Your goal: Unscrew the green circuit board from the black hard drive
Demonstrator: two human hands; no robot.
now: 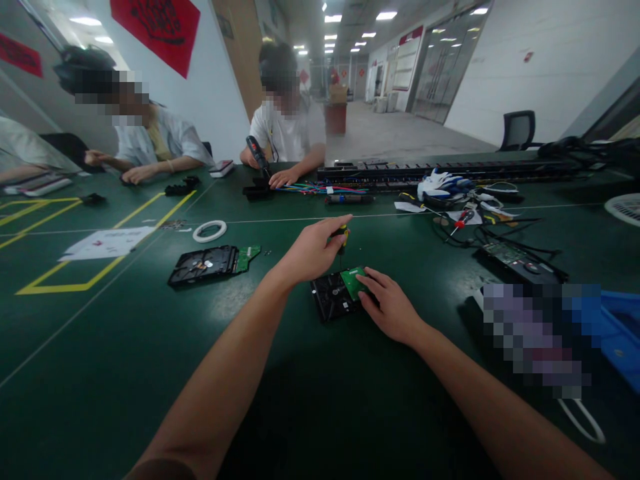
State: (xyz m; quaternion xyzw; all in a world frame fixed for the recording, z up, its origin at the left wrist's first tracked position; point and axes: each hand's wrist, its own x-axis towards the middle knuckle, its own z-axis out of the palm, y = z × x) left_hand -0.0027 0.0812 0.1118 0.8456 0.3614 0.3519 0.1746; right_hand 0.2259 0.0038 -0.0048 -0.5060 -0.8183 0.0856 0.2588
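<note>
My left hand is closed round a yellow-and-black screwdriver, held upright with its shaft pointing down. Its tip meets the far edge of a black hard drive on the table, though the exact contact point is too small to make out. A green circuit board covers the drive's right part. My right hand holds the drive from the right, fingers and thumb on the board and its edge. To the left lies a second hard drive, a green board sticking out at its right end.
A white ring and a paper sheet lie left. At right are another drive, cables, a red screwdriver, gloves and a blue bin. Across the table, a person holds a power screwdriver.
</note>
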